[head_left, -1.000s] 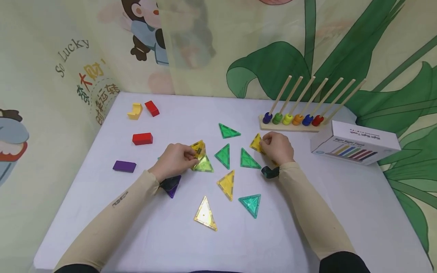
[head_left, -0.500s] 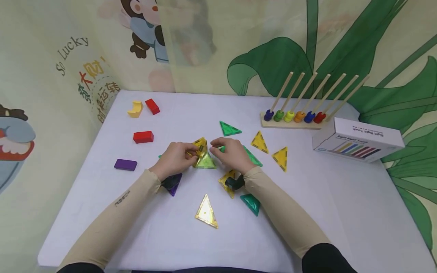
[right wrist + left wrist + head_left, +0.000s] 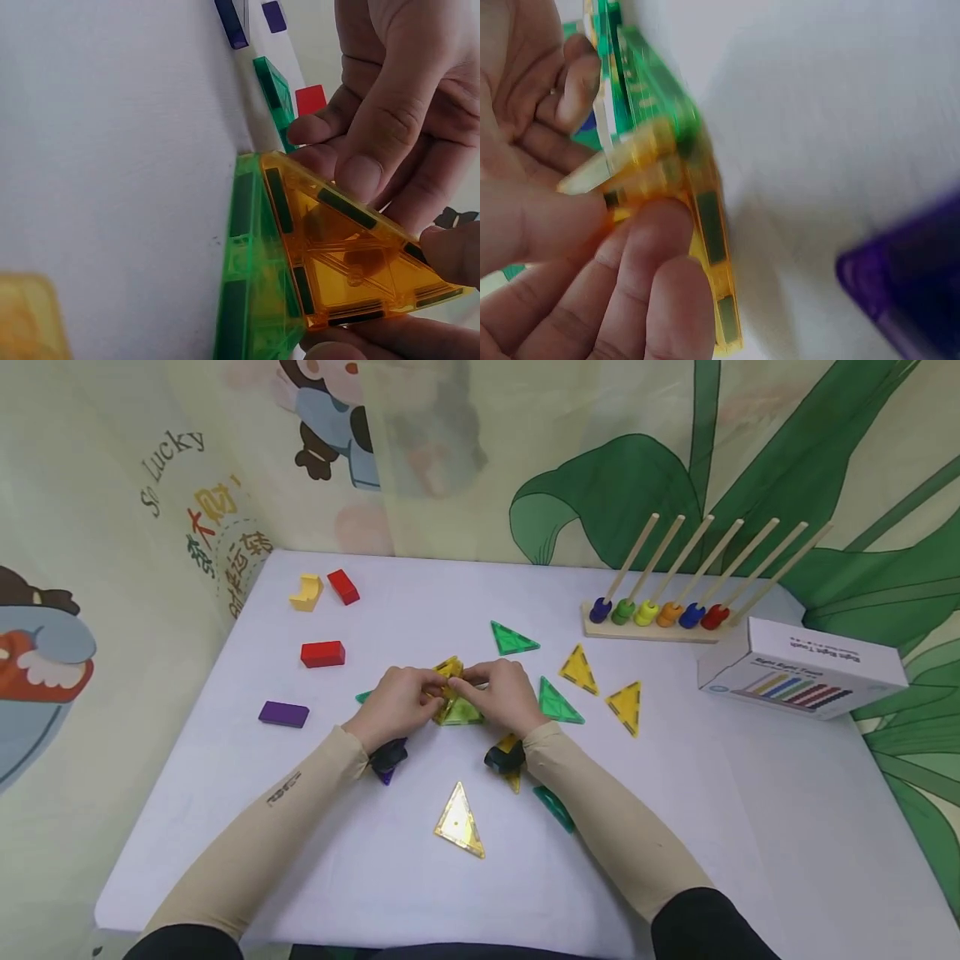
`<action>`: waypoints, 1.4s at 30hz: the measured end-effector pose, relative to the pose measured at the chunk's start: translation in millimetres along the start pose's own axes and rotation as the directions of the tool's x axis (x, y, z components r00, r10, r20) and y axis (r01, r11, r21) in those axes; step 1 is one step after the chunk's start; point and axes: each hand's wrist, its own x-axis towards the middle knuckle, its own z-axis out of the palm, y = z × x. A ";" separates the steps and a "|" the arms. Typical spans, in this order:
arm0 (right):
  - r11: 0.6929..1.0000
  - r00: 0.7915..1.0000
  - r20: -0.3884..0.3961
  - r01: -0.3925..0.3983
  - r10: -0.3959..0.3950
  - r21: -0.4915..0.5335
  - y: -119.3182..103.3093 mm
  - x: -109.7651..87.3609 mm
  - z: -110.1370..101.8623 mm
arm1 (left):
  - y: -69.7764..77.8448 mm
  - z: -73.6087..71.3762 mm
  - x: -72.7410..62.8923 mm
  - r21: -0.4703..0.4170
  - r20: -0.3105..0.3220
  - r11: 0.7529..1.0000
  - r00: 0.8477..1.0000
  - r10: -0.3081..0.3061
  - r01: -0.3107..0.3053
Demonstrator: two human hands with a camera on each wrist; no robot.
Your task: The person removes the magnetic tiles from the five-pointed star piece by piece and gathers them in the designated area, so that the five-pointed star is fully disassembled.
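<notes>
Both hands meet at a small standing build of yellow and green triangular magnetic tiles. My left hand (image 3: 397, 706) pinches a yellow magnetic tile (image 3: 345, 255) between thumb and fingers. Across from it, my right hand (image 3: 506, 695) holds the yellow piece's other corner, its thumb at the edge and fingertips underneath. A green magnetic tile (image 3: 251, 277) joins the yellow one along an edge, low against the white table. In the left wrist view, yellow edges (image 3: 716, 232) and the green tile (image 3: 656, 82) meet at a corner. Fingers hide part of the build.
Loose triangles lie around the hands: green (image 3: 513, 638), yellow (image 3: 579, 671), green (image 3: 558, 703), pale yellow (image 3: 459, 823) and purple (image 3: 915, 277). Red (image 3: 322, 654) and purple blocks (image 3: 283, 714) lie left. A peg rack (image 3: 652, 631) and white box (image 3: 802, 668) stand back right.
My right hand has left the yellow triangles at the right and come left to the build, where its fingers now hold the yellow tile. My left hand stays at the build.
</notes>
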 end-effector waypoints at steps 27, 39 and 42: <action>0.967 0.972 0.050 -0.233 0.229 0.101 -12.4 -10.7 -4.2 | 5.8 3.6 8.2 0.082 -0.095 0.997 0.995 0.000 0.008; 0.922 0.967 0.140 -0.247 0.214 0.300 -6.6 -22.3 -18.0 | 3.3 1.4 -2.5 0.002 -0.205 1.000 0.979 0.018 -0.018; 0.883 0.967 0.164 -0.246 0.195 0.401 -3.9 -26.2 -24.6 | 3.0 -1.2 -10.2 -0.057 -0.234 0.996 0.971 0.051 -0.066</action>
